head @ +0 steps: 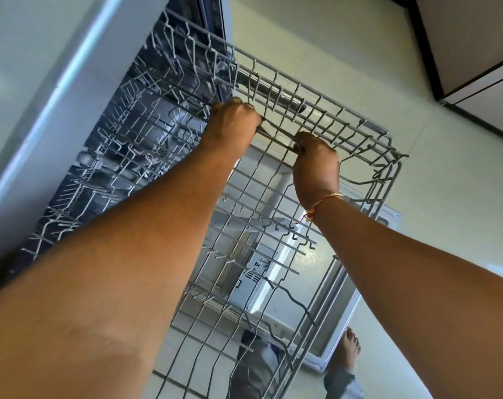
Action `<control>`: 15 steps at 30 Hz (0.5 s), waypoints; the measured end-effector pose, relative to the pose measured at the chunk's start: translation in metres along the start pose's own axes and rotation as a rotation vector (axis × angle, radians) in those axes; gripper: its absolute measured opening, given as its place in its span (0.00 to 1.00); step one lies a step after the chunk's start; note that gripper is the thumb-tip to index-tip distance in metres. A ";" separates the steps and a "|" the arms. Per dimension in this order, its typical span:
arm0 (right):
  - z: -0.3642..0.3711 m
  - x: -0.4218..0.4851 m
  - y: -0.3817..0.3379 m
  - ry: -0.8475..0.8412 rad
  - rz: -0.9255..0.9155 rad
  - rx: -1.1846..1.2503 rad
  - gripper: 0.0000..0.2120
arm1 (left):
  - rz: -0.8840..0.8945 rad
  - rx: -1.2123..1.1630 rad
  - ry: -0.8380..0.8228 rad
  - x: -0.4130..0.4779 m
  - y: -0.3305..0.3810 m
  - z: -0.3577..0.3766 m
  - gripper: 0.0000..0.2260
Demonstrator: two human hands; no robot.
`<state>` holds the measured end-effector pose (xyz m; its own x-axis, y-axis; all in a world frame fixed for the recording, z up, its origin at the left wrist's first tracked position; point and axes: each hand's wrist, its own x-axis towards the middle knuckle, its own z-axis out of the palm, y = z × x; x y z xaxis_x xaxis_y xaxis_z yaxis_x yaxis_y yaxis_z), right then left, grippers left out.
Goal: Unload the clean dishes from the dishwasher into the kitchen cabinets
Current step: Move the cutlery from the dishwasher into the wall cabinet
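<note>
The grey wire upper rack (359, 145) of the dishwasher is pulled out below me, and I see no dishes in it. Both my hands are over its far side. My left hand (233, 122) and my right hand (316, 165) are each closed on one end of a thin dark metal piece (276, 136) that spans the gap between them. I cannot tell whether it is a utensil or a rod of the rack. A thread band circles my right wrist.
Under the rack lies the open dishwasher door (342, 318) with its detergent dispenser (258, 272). Another wire rack (115, 156) sits inside the machine at left. A dark-edged cabinet (474, 53) is at upper right. My bare foot (349, 347) stands on the pale floor.
</note>
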<state>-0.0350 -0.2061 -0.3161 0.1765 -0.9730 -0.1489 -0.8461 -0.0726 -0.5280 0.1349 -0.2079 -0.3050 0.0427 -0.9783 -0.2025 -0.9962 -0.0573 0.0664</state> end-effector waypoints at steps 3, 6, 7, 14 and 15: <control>0.000 0.001 0.001 0.007 0.001 0.022 0.25 | -0.014 -0.053 -0.004 0.005 -0.001 -0.007 0.07; 0.001 0.000 0.001 -0.016 0.021 -0.012 0.25 | -0.047 -0.101 0.020 0.002 0.000 -0.012 0.07; 0.001 -0.002 0.001 -0.018 0.020 -0.019 0.26 | -0.053 -0.118 0.029 0.000 0.000 -0.012 0.06; -0.014 -0.024 0.000 0.011 -0.016 -0.025 0.17 | -0.005 -0.065 0.239 -0.039 -0.005 -0.008 0.06; -0.019 -0.030 -0.002 0.000 0.002 -0.022 0.15 | -0.006 -0.043 0.249 -0.047 -0.005 -0.009 0.08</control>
<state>-0.0485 -0.1812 -0.2948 0.1749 -0.9731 -0.1501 -0.8574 -0.0756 -0.5090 0.1384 -0.1631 -0.2865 0.0713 -0.9965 0.0433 -0.9918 -0.0663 0.1090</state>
